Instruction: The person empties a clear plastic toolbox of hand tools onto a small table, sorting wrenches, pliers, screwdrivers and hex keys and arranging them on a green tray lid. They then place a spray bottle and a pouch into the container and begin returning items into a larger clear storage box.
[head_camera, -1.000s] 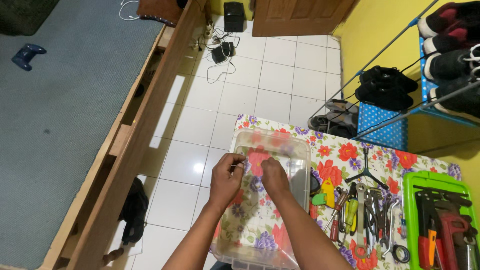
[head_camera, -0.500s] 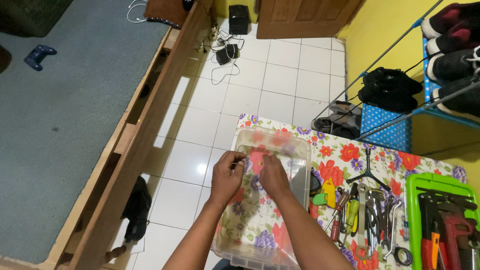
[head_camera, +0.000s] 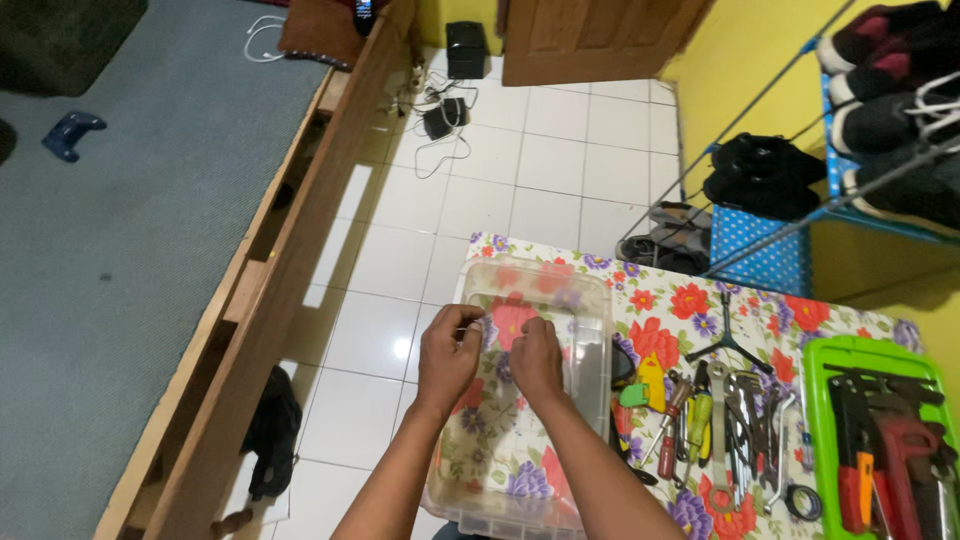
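Note:
A clear plastic box (head_camera: 590, 300) lies on a table covered by a flowered cloth (head_camera: 780, 310). Both my hands reach into it. My left hand (head_camera: 448, 358) pinches a small thin item between thumb and fingers near the box's left wall. My right hand (head_camera: 535, 360) is beside it, fingers curled; I cannot tell what, if anything, it holds. To the right of the box lie several hand tools (head_camera: 720, 420): screwdrivers, wrenches and a cross-shaped wrench (head_camera: 728, 338).
A green tray (head_camera: 830, 365) with red and black tools sits at the right edge. A shoe rack (head_camera: 800, 190) stands behind the table. Left of the white tiled floor (head_camera: 540, 160) runs a wooden bed frame (head_camera: 290, 260). Cables and black boxes lie by the door.
My hands have stayed together inside the box, shifting slightly toward me. The camera view has tilted a little.

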